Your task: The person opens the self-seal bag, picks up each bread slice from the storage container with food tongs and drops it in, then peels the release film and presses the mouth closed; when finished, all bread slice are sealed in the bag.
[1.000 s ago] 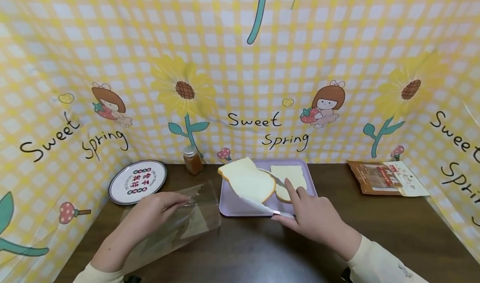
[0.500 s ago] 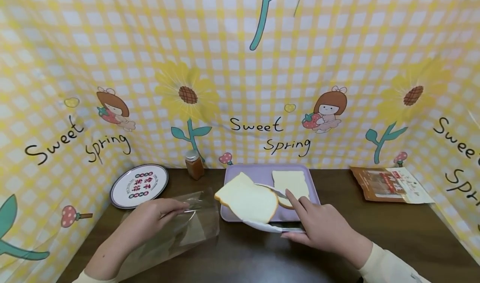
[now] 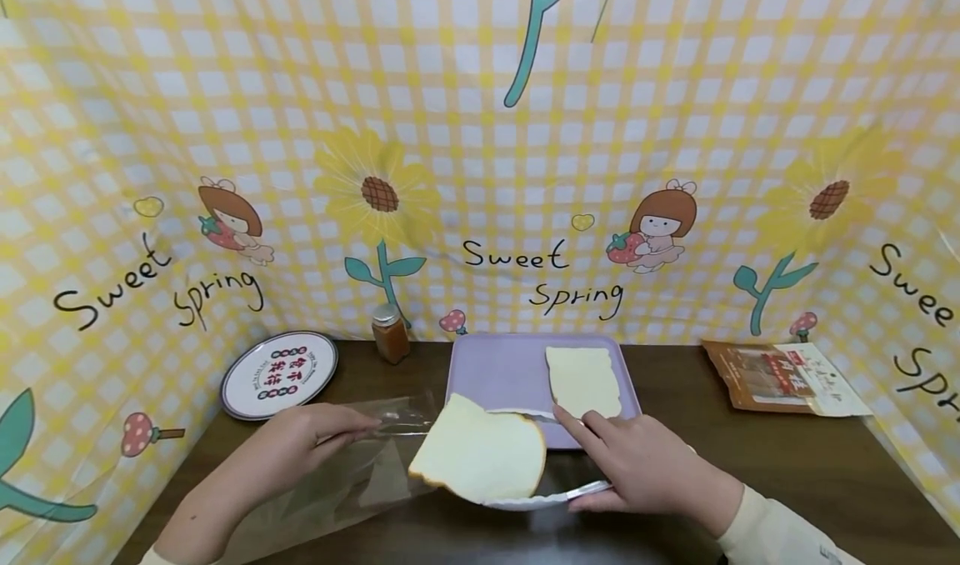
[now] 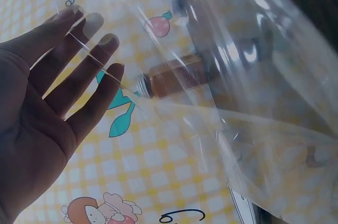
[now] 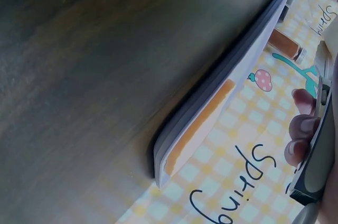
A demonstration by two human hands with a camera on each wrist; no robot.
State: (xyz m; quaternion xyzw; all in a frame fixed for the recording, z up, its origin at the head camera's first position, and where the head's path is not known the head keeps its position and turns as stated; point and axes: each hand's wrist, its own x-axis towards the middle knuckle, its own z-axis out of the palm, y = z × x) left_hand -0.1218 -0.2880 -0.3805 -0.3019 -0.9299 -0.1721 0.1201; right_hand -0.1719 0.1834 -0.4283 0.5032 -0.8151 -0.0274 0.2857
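My right hand (image 3: 641, 465) holds tongs (image 3: 588, 492) with white tips, which clamp a bread slice (image 3: 483, 448) with a brown crust. The slice hangs tilted in front of the tray's near edge. Its left corner overlaps the right edge of a clear plastic bag (image 3: 345, 486) in the head view; whether it is inside the bag I cannot tell. My left hand (image 3: 300, 444) pinches the bag's upper edge, and the left wrist view shows the film (image 4: 237, 49) spreading from the fingers. Another bread slice (image 3: 581, 377) lies on the purple tray (image 3: 495, 365).
At the back left stand a white printed plate (image 3: 279, 375) and a small jar (image 3: 391, 336) of brown contents with a metal lid. A brown and white food packet (image 3: 780, 377) lies at the back right. Checked cloth (image 3: 525, 173) walls the dark table (image 3: 705, 432).
My right hand has brought the tongs and slice off the tray, toward me and to the left, up to the bag. My left hand keeps its pinch on the bag, nearly still.
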